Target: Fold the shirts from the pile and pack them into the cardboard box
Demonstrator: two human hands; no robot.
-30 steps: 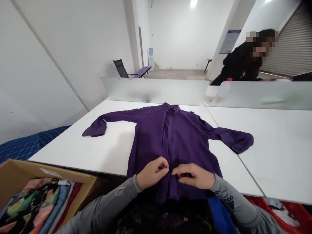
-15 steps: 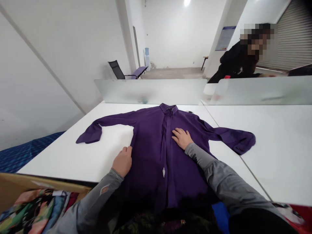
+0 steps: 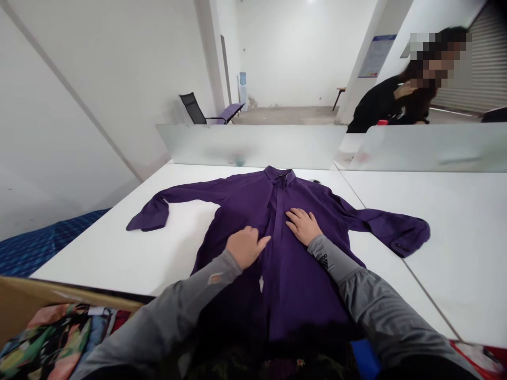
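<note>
A purple long-sleeved button-front shirt (image 3: pixel 245 211) lies spread on the white table (image 3: pixel 178 243), collar away from me and both sleeves out to the sides. A small white tag (image 3: pixel 261 284) shows on its front, left of the button placket. My left hand (image 3: pixel 245 247) is on the front just left of the placket; its thumb points apart to the right and its fingertips are partly hidden. Flat on the chest, right of the placket, rests my right hand (image 3: pixel 303 226), with its fingers spread.
A frosted divider (image 3: pixel 253 145) runs along the table's back. Beyond it on the right is a person in black (image 3: pixel 380 103). At lower left, a cardboard box (image 3: pixel 24 293) holds patterned clothes (image 3: pixel 51 338). A blue checked cloth (image 3: pixel 51 237) lies left of the table.
My left hand has gone from the shirt's left side edge to beside the placket, and that edge now lies farther left. My right hand stays in place. The person behind has raised a hand.
</note>
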